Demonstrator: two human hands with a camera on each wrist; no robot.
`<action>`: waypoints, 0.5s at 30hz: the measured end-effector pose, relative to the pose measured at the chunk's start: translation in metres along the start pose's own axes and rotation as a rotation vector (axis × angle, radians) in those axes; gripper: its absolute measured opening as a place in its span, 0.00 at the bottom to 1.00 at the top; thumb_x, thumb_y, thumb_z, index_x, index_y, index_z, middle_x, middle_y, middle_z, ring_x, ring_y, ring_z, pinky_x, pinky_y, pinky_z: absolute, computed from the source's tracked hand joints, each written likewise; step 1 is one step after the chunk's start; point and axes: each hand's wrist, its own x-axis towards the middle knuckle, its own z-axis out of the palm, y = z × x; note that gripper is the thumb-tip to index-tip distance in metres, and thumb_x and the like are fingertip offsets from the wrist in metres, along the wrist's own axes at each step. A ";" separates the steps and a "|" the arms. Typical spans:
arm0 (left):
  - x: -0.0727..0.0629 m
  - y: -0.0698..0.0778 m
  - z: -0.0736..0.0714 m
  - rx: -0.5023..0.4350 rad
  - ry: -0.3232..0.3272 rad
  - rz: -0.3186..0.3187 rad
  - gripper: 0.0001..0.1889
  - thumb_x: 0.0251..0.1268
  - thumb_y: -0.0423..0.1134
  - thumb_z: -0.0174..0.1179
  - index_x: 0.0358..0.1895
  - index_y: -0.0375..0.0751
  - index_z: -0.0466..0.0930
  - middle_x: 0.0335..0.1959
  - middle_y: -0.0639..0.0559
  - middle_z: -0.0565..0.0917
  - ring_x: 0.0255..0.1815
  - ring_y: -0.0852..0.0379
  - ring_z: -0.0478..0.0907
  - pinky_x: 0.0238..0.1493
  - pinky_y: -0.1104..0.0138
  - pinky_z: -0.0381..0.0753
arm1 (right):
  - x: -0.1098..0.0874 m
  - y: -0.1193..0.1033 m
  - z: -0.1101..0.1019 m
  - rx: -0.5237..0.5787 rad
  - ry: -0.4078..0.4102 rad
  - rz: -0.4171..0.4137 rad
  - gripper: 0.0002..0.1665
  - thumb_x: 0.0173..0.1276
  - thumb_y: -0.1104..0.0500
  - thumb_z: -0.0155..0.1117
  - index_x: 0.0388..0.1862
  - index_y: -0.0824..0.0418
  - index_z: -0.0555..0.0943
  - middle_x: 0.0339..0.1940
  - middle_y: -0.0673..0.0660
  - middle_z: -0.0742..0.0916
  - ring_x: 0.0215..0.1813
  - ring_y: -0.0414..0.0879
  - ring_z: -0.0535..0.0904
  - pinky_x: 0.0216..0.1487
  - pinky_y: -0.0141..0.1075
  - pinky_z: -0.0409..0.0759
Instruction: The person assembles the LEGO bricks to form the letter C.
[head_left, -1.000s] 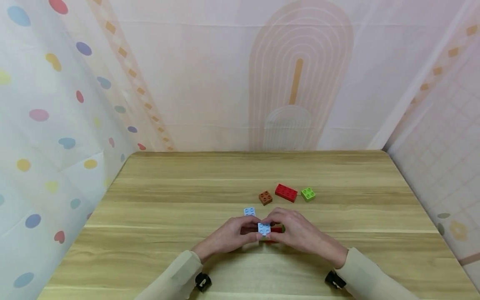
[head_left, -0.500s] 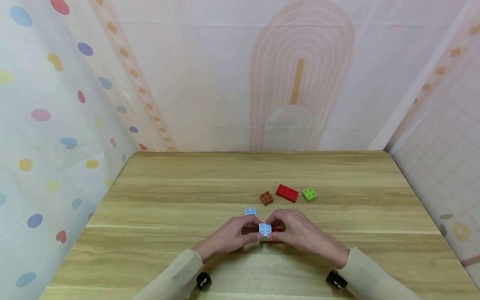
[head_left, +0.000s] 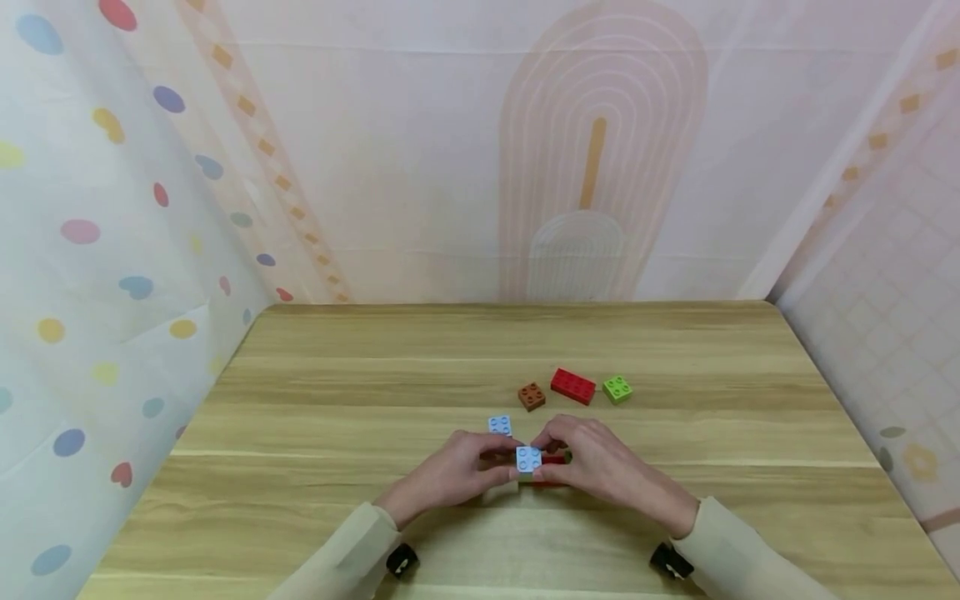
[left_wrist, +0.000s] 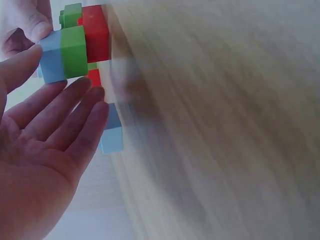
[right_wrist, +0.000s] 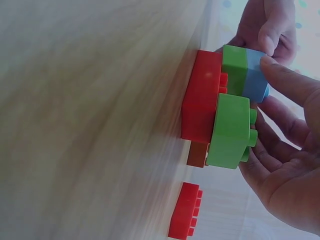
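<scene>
A light blue brick [head_left: 528,459] sits on top of a green brick [left_wrist: 74,51], which stands on a long red brick [right_wrist: 202,95]. My left hand [head_left: 465,471] holds the blue brick from the left, its thumb tip right at the brick and its fingers on the far side. From the right, my right hand [head_left: 592,462] pinches the same brick between thumb and index finger. A second green brick [right_wrist: 230,131] is on the other end of the red one, near my right palm. In the head view, my hands cover much of this stack.
Another light blue brick [head_left: 499,424] lies just beyond my left fingers. Farther back on the wooden table [head_left: 337,375] are a brown brick [head_left: 532,396], a long red brick [head_left: 573,386] and a lime green brick [head_left: 617,389]. Patterned cloth [head_left: 420,167] hangs behind.
My left hand has shifted slightly to the left, and a bit more of the green brick shows beneath the blue one. The right hand and the loose bricks stay in place.
</scene>
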 end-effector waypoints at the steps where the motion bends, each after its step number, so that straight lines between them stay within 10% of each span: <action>1: -0.001 0.000 -0.001 0.008 0.021 0.009 0.18 0.70 0.47 0.62 0.58 0.43 0.81 0.52 0.54 0.84 0.52 0.59 0.80 0.54 0.66 0.79 | 0.000 0.000 0.000 0.003 0.001 0.000 0.13 0.63 0.52 0.74 0.44 0.53 0.84 0.39 0.41 0.83 0.41 0.39 0.81 0.42 0.35 0.82; 10: -0.001 -0.005 -0.010 0.080 0.253 0.057 0.17 0.68 0.36 0.64 0.58 0.40 0.79 0.54 0.52 0.83 0.57 0.56 0.79 0.60 0.56 0.77 | 0.000 0.001 -0.001 -0.003 -0.002 -0.011 0.14 0.62 0.52 0.75 0.44 0.55 0.84 0.38 0.43 0.84 0.39 0.39 0.81 0.41 0.34 0.81; 15: 0.005 -0.011 -0.013 0.142 0.279 0.037 0.21 0.65 0.37 0.67 0.60 0.40 0.77 0.57 0.51 0.81 0.60 0.52 0.76 0.61 0.54 0.76 | 0.000 0.001 -0.001 0.005 -0.005 -0.015 0.14 0.62 0.52 0.75 0.44 0.55 0.84 0.38 0.44 0.84 0.38 0.39 0.81 0.41 0.34 0.82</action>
